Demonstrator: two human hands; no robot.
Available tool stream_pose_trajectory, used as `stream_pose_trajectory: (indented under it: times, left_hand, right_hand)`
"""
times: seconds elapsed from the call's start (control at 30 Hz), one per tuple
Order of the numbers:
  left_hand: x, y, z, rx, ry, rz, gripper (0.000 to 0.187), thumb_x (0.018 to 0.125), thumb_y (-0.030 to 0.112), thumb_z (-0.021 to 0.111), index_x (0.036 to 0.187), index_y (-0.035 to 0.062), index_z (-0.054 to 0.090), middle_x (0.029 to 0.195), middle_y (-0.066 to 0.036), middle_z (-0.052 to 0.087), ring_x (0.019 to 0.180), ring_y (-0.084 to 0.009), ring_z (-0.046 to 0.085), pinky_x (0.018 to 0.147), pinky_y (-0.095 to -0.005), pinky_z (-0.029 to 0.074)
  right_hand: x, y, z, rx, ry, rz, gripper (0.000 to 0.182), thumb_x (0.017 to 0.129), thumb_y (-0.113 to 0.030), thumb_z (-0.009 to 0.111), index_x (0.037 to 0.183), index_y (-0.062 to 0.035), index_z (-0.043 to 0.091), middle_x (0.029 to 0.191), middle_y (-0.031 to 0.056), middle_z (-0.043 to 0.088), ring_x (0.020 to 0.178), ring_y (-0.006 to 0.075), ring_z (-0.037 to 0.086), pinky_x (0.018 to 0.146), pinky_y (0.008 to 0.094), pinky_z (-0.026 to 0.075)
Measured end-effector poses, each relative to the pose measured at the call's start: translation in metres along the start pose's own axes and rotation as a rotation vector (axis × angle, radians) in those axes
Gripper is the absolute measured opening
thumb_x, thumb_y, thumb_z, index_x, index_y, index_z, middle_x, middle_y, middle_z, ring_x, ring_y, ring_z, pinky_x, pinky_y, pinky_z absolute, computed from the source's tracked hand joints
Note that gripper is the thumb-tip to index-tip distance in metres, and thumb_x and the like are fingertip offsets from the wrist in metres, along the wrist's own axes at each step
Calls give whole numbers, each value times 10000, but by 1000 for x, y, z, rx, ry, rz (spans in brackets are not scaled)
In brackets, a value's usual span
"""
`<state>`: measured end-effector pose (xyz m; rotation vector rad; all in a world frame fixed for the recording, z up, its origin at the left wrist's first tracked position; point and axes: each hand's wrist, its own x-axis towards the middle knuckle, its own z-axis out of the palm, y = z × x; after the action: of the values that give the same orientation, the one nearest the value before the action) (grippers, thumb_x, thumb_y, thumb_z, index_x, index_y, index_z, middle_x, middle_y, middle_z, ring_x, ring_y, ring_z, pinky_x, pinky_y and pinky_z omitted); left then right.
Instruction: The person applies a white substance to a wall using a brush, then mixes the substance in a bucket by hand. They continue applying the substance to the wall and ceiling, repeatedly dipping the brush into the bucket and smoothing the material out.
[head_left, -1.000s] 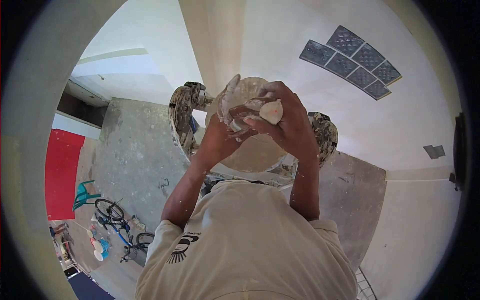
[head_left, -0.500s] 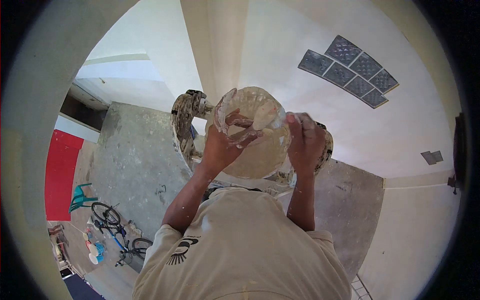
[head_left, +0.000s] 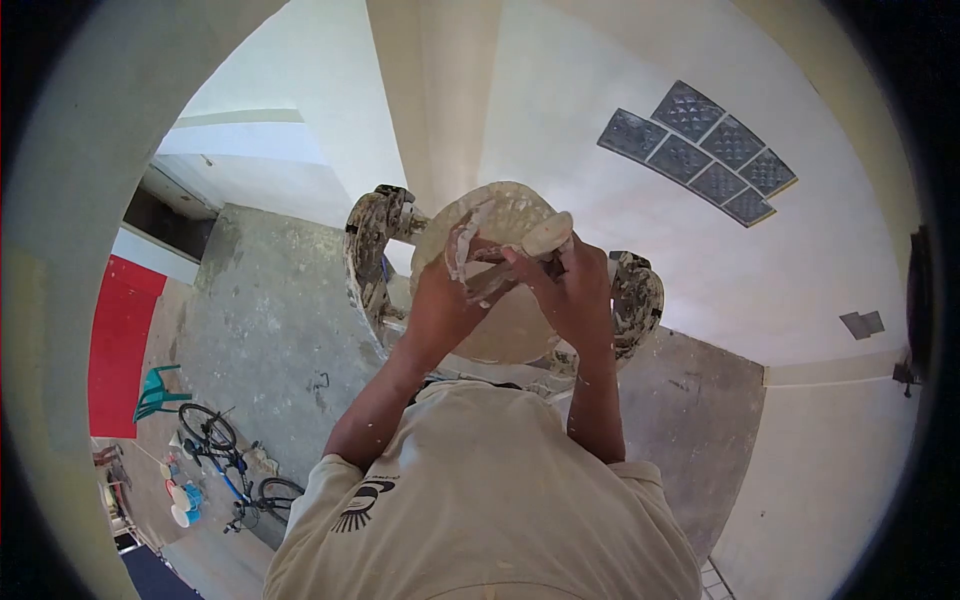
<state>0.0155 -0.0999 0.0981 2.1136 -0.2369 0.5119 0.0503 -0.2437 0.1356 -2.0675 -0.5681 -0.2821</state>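
Over a round, pale basin (head_left: 500,335) smeared with plaster, both hands are close together. My left hand (head_left: 462,275), coated in wet white plaster, has curved fingers around something I cannot make out. My right hand (head_left: 575,285) is closed around a pale, rounded lump (head_left: 548,233) that sticks up from between thumb and fingers. The basin rests on a plaster-stained stand (head_left: 370,250) whose curved parts show on both sides. What lies between the palms is hidden.
Dark patterned tiles (head_left: 690,150) are on the white wall at the upper right. A bicycle (head_left: 235,470), a green chair (head_left: 158,392) and a red panel (head_left: 125,345) are at the lower left. Grey concrete floor (head_left: 270,300) surrounds the stand.
My right hand has left the basin's right rim and moved left, next to my left hand. It now holds the pale lump, which was near my left fingers before.
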Motion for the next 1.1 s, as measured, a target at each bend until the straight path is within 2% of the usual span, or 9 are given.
stream_pose_trajectory:
  times: [0.2,0.27,0.3,0.57,0.67,0.77,0.9,0.97,1.1]
  left_hand:
    - [8,5,-6,-199,165,7,691,643,30,744,1213,1,355,871,-92,617,819,-184,617,879,-347,422]
    - [8,6,-9,-224,154,-2,699,644,29,746,1217,-4,348,840,-100,627,808,-171,618,874,-339,423]
    - [7,2,-9,-146,152,62,687,641,36,749,1207,-5,361,825,-88,632,818,-175,617,872,-338,425]
    - [0,4,1,33,98,162,633,677,170,738,1197,55,397,875,-91,641,975,-276,572,812,-332,455]
    - [0,14,2,-170,0,-4,679,682,168,732,1237,53,358,926,-82,634,1001,-266,561,811,-335,461]
    - [-2,9,6,34,-42,207,673,691,156,721,1245,55,353,967,-68,626,976,-246,574,813,-330,460]
    - [-3,13,0,-15,-117,98,651,701,138,706,1243,55,356,1004,-62,615,979,-220,569,827,-322,451]
    - [-3,11,-3,128,-108,264,579,713,122,690,1214,72,405,1031,-60,603,988,-208,561,841,-321,443]
    - [-7,11,-3,1,-164,110,471,707,121,694,1133,90,495,1042,-53,596,1035,-210,532,849,-323,439]
  right_hand:
    - [-6,26,-3,520,-14,64,395,859,-371,505,876,21,550,704,110,595,597,189,568,528,292,440]
    - [3,19,-12,1478,36,230,534,908,-463,321,919,17,555,737,107,586,613,200,555,541,282,433]
    - [4,24,-12,1550,61,209,617,911,-503,215,922,5,564,725,116,581,608,208,555,559,288,445]
    - [7,23,-7,1657,213,309,573,912,-478,265,919,8,567,803,115,607,732,223,584,689,312,465]
    - [14,13,-5,1635,220,267,595,910,-495,246,932,10,560,861,128,606,814,229,572,755,324,442]
    - [21,2,-5,1497,183,134,636,905,-520,206,941,13,551,907,136,596,875,233,551,806,341,411]
    - [29,-6,-3,1253,197,48,722,878,-583,155,955,19,547,923,139,591,891,240,541,825,358,389]
    - [31,-4,-2,1219,202,13,744,870,-601,145,958,20,546,931,140,589,893,241,540,832,361,383]
    - [32,2,2,1205,196,-40,756,866,-606,148,942,26,556,931,142,591,887,235,539,833,351,380]
